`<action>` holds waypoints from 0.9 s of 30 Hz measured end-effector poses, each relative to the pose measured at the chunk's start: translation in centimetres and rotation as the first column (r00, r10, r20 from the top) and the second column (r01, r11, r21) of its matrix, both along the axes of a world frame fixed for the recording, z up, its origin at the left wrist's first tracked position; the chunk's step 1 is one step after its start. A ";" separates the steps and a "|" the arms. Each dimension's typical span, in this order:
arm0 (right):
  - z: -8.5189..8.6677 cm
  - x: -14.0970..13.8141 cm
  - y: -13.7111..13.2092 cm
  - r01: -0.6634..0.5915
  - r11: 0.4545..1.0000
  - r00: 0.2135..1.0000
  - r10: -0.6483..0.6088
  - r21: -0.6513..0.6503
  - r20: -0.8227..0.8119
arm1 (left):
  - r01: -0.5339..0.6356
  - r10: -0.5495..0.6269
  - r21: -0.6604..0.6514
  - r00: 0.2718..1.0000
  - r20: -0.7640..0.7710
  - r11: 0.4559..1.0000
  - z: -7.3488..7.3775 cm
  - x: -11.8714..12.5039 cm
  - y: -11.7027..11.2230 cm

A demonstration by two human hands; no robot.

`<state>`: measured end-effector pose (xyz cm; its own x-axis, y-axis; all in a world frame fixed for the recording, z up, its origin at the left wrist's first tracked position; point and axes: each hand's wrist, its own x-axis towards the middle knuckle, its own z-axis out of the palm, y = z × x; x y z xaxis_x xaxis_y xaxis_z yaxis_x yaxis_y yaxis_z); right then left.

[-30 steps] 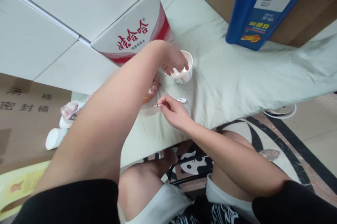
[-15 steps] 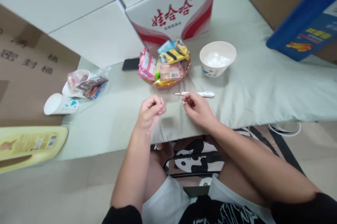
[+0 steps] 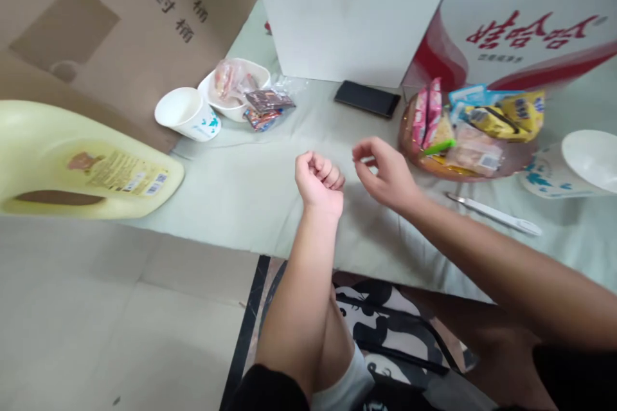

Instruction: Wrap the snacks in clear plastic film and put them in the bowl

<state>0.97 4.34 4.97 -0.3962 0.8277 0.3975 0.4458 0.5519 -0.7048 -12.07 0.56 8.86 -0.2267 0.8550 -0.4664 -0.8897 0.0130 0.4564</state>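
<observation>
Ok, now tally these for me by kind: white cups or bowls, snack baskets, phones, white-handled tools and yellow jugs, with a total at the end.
White cups or bowls: 3
Snack basket: 1
Black phone: 1
White-handled tool: 1
Yellow jug: 1
Total: 7

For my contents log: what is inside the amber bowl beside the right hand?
Inside the bowl: pink packaging, a blue packet, yellow packets, a pale barcoded packet, something green. The bottom and anything deeper are covered.
</observation>
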 end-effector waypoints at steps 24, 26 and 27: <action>0.0 -13.4 14.7 -0.380 0.924 0.862 0.337 0.045 0.378 | 0.006 0.003 -0.036 0.970 0.245 0.999 -0.2 -1.7 0.2; -0.4 -11.6 13.4 -0.354 0.933 0.902 0.321 0.070 0.288 | -0.023 0.033 -0.050 0.977 0.210 0.998 -0.2 -1.6 0.2; -0.7 -10.6 12.5 -0.333 0.940 0.926 0.311 0.075 0.213 | -0.043 0.054 -0.063 0.981 0.189 0.997 -0.2 -1.5 0.2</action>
